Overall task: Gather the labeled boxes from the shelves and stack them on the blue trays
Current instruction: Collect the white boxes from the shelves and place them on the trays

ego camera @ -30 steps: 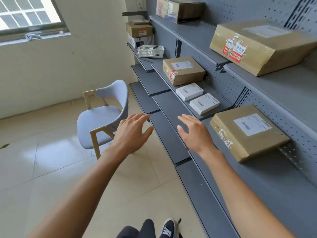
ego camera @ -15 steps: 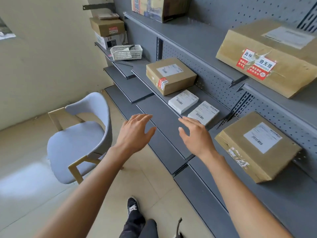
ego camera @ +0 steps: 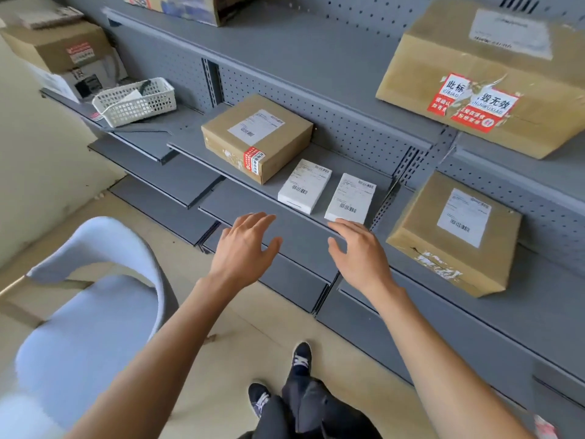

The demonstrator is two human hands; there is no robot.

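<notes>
My left hand [ego camera: 245, 248] and right hand [ego camera: 359, 250] both empty, fingers spread, hovering before shelf edge [ego camera: 285, 201]. Two white labeled boxes [ego camera: 305, 186] [ego camera: 350, 198] side by side just beyond. I'd grip long sides, lift level, avoid nudging brown carton [ego camera: 257, 136] beside.

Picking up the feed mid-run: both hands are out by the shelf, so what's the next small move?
Probably reach the right hand forward onto the nearer white box: both hands are open and empty, its fingertips almost at that box's front edge; the left hand hovers lower.
</notes>
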